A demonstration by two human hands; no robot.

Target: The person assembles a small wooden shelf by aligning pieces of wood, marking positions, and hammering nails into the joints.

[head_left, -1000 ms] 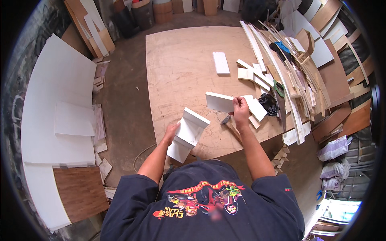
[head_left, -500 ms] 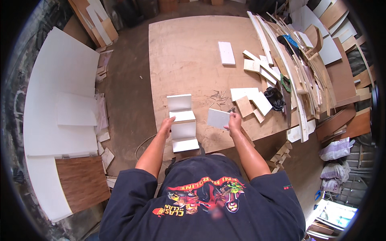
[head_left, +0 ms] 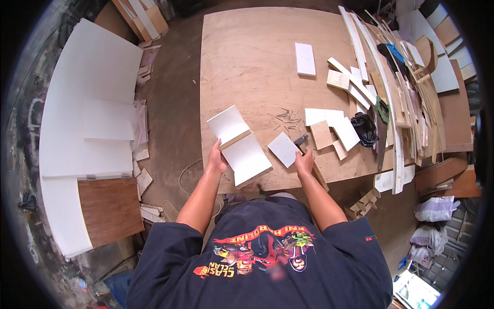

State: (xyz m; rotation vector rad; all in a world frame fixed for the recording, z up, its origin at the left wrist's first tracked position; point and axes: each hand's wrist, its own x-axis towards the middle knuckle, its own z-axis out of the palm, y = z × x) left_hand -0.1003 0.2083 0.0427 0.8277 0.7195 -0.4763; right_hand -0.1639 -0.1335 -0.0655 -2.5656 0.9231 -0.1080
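A white stepped assembly of joined boards (head_left: 248,159) is tilted at the table's near edge. My left hand (head_left: 216,158) grips its left side, with the thumb over a board edge. In my right hand (head_left: 304,160) is a small white board (head_left: 283,150), held by its right corner just above or on the table; which one I cannot tell. A hammer (head_left: 302,139) shows past that hand, its head beyond the fingers and its wooden handle on the near side. Several loose nails (head_left: 286,118) are scattered just beyond the small board.
The plywood table (head_left: 247,62) carries another white board (head_left: 305,58) farther back. Offcuts (head_left: 322,135), a black plastic bag (head_left: 364,129), a green-handled saw (head_left: 382,109) and long wood strips (head_left: 378,67) crowd its right side. Large white panels (head_left: 92,98) stand at left.
The stepped assembly has turned and tilted in my left hand, its far end swinging left. The small board has rotated and moved slightly right with my right hand. The whole view has shifted.
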